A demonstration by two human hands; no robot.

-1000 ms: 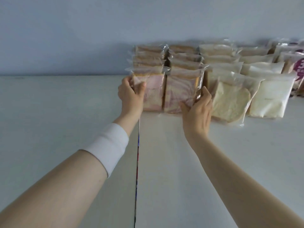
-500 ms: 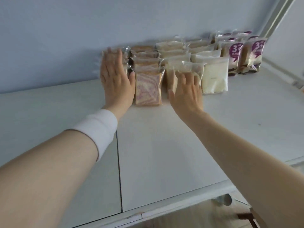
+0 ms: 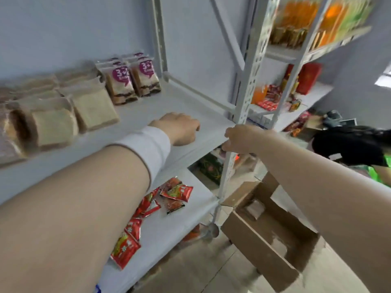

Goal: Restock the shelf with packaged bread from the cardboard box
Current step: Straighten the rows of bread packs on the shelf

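Rows of clear-wrapped bread packs [image 3: 93, 108] lie on the white shelf [image 3: 179, 100] at the left, with purple-labelled packs [image 3: 133, 83] behind them. My left hand [image 3: 179, 129], a white band on its wrist, hovers palm down over the bare shelf right of the bread and holds nothing. My right hand [image 3: 239, 138] is at the shelf's front right corner, fingers loosely curled, with nothing visible in it. The open cardboard box [image 3: 270, 235] sits on the floor below my right arm, and one blurred pack [image 3: 254, 208] shows inside it.
A perforated metal post [image 3: 245, 92] stands at the shelf corner. Red snack packets [image 3: 148, 208] lie on the lower shelf. Neighbouring shelves [image 3: 296, 92] at the right hold orange and red goods. Another person's dark hair [image 3: 349, 146] is at the right edge.
Both hands have left the bread rows and pulled back to the right. My view has swung right and down, bringing the post, lower shelf and cardboard box into sight.
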